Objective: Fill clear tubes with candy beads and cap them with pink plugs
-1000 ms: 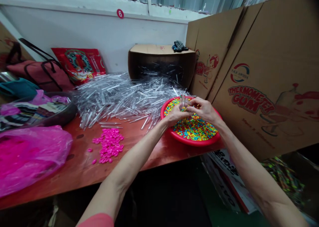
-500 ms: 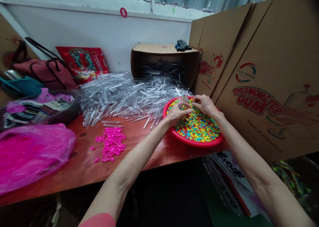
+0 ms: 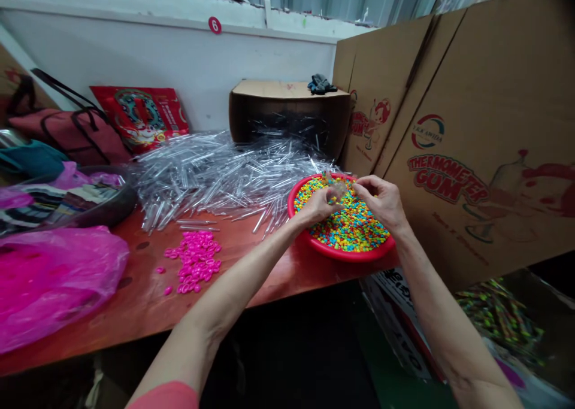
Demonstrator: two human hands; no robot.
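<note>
Red plastic makes the bowl (image 3: 344, 255), at about four o'clock from the middle of the view, and it is filled with small coloured candies (image 3: 354, 229). At its ten o'clock side the left hand (image 3: 318, 206) is curled around what looks like a bunch of clear tubes (image 3: 340, 188), over the candies; blur hides how many there are and what is inside. Between two and three o'clock the right hand (image 3: 383, 200) has its fingertips drawn together just beside the tubes, and I cannot tell whether they pinch anything. Handling this well would call for a firm but gentle left grip, since thin clear plastic could crack or slide if squeezed hard. The tubes are best held over the middle of the bowl, so that anything spilled lands among the candies and not on the table (image 3: 283, 272). Small, light movements of the right fingers should suit pieces this tiny. Seen from the bowl, the tube pile (image 3: 215, 172) lies toward ten o'clock and the pink rings (image 3: 197, 260) between eight and nine, both well out of the right hand's way
</note>
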